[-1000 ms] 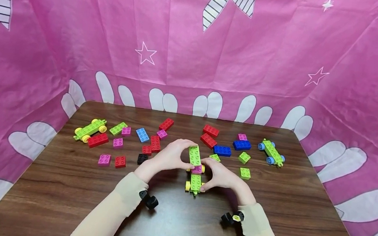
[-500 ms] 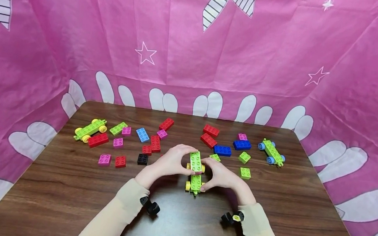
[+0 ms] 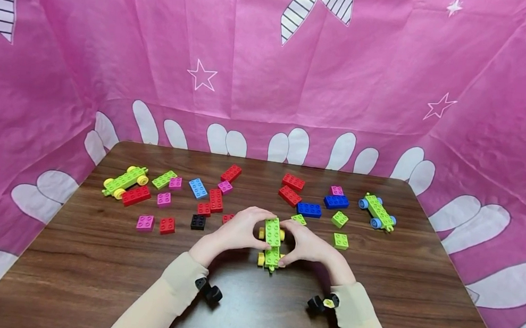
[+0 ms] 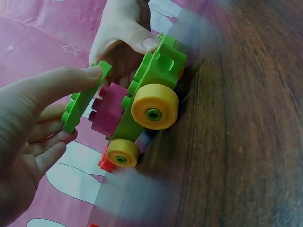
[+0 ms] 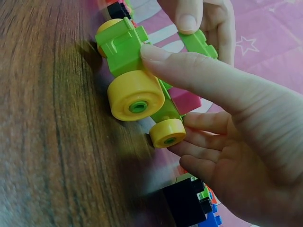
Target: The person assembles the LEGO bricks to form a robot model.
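Note:
Between thumb and fingers, my left hand (image 3: pixel 240 229) pinches a thin lime-green building brick (image 3: pixel 272 232). In the left wrist view the brick is tilted, with a gap between it and the magenta brick (image 4: pixel 110 109) below. That magenta brick sits on the studs of a lime-green wheeled base (image 3: pixel 271 259) with yellow wheels (image 4: pixel 155 107). My right hand (image 3: pixel 307 242) grips the base, thumb at its near end and fingers along the far side. From the head view, the green brick hides the magenta one.
Loose red, magenta, blue, green and black bricks lie across the back of the brown table (image 3: pixel 88 268). A yellow-wheeled base (image 3: pixel 125 180) stands at the left, a blue-wheeled base (image 3: pixel 379 212) at the right. A black brick (image 3: pixel 198 222) lies left of my left hand.
My left hand has brought the green brick toward me, from beyond the magenta brick to over it, covering it in the head view. My right hand and the wheeled base have stayed put.

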Tool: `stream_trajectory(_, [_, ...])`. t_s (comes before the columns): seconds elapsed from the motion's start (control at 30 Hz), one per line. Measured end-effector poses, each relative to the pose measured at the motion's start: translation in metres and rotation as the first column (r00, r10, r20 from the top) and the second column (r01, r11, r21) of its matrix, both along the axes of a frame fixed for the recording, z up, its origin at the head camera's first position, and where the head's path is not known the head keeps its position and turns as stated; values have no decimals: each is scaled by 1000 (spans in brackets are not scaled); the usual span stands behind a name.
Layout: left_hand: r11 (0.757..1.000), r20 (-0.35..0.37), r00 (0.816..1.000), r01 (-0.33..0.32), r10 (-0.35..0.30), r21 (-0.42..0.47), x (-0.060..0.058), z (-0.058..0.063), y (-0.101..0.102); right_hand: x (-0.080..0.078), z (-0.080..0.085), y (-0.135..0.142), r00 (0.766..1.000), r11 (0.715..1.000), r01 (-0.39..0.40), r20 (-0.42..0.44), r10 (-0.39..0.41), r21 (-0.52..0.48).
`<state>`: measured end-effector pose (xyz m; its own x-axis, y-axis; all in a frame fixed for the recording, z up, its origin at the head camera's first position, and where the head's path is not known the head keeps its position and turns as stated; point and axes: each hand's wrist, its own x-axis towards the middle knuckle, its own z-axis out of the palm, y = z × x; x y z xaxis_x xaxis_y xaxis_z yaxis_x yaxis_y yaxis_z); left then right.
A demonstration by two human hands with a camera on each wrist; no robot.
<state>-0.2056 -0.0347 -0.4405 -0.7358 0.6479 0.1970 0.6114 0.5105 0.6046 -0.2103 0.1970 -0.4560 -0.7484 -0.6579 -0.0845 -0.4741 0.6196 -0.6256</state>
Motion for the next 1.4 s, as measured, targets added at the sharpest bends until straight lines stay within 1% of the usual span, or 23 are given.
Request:
stream_trajectory(0.23, [1000,-3,1000,-5,5,0,-1,-3,1,1,1,0,1000,1000,5,15,-4,-15])
stream_trajectory(0.5, [1000,-2,1000,-19,19,-17,0,-2,5,1,0,-2,1000,1000,-1,-1,1,-14])
stream_trajectory(0.63, [999,12,1000,-24,24,-26,-1,0,6,2,1,-2,1000,1000,1,-2,-1,-10])
stream_trajectory(0.8, [999,48,998,-29,30,-29,-3,1,6,2,1,-2,1000,1000,0,-1,0,-15])
stream_trajectory(0.93, [1000,61,998,-22,23,-19,-5,-1,6,2,1,-2,1000,1000,-4,1,4,-16])
stream_trajectory(1.23, [1000,44,999,-9,9,-7,-7,1,6,2,3,-2,1000,1000,-2,26,2,-11])
stream_trajectory(1.4, [1000,61,998,-3,4,-16,-8,2,5,2,3,-2,1000,1000,-4,25,5,-6])
